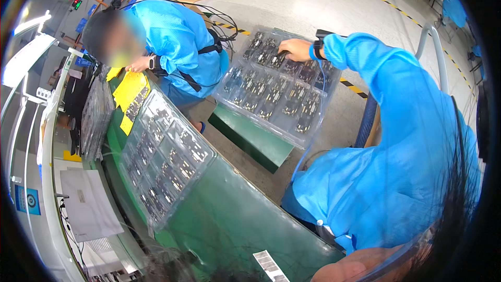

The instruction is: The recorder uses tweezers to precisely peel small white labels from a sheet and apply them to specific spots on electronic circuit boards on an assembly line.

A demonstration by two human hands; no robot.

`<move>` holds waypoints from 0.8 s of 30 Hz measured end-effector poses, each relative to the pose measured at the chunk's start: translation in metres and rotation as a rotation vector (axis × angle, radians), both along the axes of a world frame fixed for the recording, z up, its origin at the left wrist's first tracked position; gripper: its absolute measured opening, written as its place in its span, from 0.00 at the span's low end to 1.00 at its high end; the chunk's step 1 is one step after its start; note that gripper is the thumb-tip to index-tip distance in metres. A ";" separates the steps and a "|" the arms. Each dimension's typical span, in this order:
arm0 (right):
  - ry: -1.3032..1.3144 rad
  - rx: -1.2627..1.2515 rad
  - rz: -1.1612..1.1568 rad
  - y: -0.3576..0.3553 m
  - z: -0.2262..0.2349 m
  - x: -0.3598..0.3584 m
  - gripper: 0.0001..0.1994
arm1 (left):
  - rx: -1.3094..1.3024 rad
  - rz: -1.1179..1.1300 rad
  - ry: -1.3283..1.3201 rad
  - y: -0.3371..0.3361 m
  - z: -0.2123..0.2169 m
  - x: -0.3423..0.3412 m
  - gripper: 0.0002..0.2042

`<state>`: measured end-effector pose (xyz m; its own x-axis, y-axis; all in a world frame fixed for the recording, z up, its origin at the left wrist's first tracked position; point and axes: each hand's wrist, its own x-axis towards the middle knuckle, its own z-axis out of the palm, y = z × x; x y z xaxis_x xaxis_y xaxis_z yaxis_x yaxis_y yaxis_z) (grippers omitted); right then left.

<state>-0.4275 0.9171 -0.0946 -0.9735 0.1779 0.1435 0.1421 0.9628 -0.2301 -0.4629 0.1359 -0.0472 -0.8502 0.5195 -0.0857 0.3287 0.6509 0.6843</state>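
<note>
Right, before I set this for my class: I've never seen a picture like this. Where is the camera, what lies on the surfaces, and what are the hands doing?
There is no machine here. The single picture comes from a wide fisheye camera worn on a person's head and looking down, so straight edges look bent. The blue sleeve entering from the lower right is the wearer's own arm, apparently the right. The right hand rests on a clear plastic tray of small dark circuit parts, set on a green stand. Whether its grip has closed on a part cannot be told. The left hand is out of view. A similar second tray lies on the green workbench. A co-worker in a blue coat bends over yellow sheets.
</note>
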 end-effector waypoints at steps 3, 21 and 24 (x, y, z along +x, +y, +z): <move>-0.215 -0.038 0.136 0.022 0.000 -0.034 0.21 | -0.009 0.010 0.037 0.006 0.004 -0.001 0.28; -0.482 0.107 0.340 0.064 0.031 -0.144 0.33 | -0.035 0.000 0.197 0.046 -0.029 -0.014 0.29; -0.554 -0.011 0.166 0.056 0.033 -0.154 0.37 | -0.042 0.021 0.219 0.046 -0.034 -0.005 0.29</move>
<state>-0.5816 0.9733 -0.0619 -0.9180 0.0155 -0.3962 0.0917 0.9805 -0.1740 -0.4680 0.1819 -0.0816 -0.8616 0.5012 0.0809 0.4523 0.6854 0.5706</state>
